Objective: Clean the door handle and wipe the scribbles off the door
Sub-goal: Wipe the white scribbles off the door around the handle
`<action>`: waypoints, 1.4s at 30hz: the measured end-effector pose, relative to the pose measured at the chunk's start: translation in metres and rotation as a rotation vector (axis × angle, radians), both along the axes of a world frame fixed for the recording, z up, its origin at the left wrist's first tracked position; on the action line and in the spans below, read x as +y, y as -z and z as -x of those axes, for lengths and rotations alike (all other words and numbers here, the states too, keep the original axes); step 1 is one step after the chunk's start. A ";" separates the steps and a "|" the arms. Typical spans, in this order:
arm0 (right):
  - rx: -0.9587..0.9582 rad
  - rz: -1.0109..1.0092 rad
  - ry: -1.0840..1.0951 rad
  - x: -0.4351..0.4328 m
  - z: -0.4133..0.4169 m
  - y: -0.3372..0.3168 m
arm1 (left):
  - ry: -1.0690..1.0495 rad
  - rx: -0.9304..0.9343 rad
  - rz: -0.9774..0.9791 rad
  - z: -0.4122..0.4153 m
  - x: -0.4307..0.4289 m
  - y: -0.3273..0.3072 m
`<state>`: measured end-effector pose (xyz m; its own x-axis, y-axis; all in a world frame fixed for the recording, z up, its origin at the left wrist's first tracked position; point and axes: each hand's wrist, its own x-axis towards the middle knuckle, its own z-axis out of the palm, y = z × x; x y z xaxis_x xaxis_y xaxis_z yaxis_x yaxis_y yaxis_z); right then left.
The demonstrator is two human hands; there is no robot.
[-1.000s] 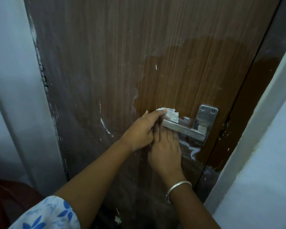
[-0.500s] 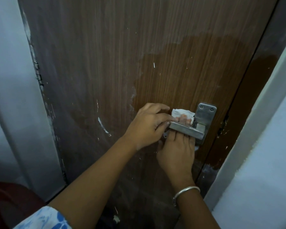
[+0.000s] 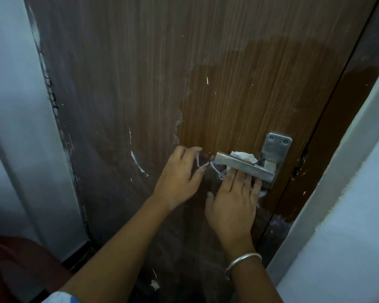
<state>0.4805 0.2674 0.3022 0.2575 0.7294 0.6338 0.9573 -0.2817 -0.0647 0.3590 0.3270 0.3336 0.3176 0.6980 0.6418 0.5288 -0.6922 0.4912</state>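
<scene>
I am looking down through the head camera at a brown wood-grain door (image 3: 228, 84). The patch around the handle is darker than the dull, smeared surface to its left. A brushed steel lever door handle (image 3: 245, 169) on a rectangular steel backplate (image 3: 276, 149) sits near the door's right edge, with the lever pointing left. A crumpled white paper tissue (image 3: 242, 154) is wedged between the lever and the door. It shows above the lever and hangs in shreds below its free end.

The left hand (image 3: 179, 178) pinches a thin stretched strand of the tissue between thumb and fingertips, just left of the lever's tip. The right hand (image 3: 232, 202), with a silver bangle (image 3: 243, 263) at its wrist, lies flat against the door below the lever. Its fingers (image 3: 239, 178) run straight up behind the lever onto the tissue.

A curved white scribble (image 3: 138, 162) marks the door left of the left hand. A pale wall (image 3: 13, 106) stands beside the door.
</scene>
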 end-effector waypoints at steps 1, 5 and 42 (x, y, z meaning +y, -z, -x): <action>0.006 -0.010 0.006 0.001 0.001 0.001 | -0.010 -0.011 0.041 0.003 0.000 0.005; 0.033 -0.050 -0.001 0.006 0.002 0.001 | 0.015 -0.067 0.154 0.006 0.000 0.014; -0.112 0.124 -0.129 0.035 0.036 0.003 | 0.000 -0.218 0.207 0.019 0.005 0.040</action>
<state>0.4447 0.3019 0.2991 0.0900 0.8261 0.5563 0.9851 -0.1559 0.0721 0.3397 0.3319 0.2938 0.1880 0.8209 0.5393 0.3948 -0.5659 0.7238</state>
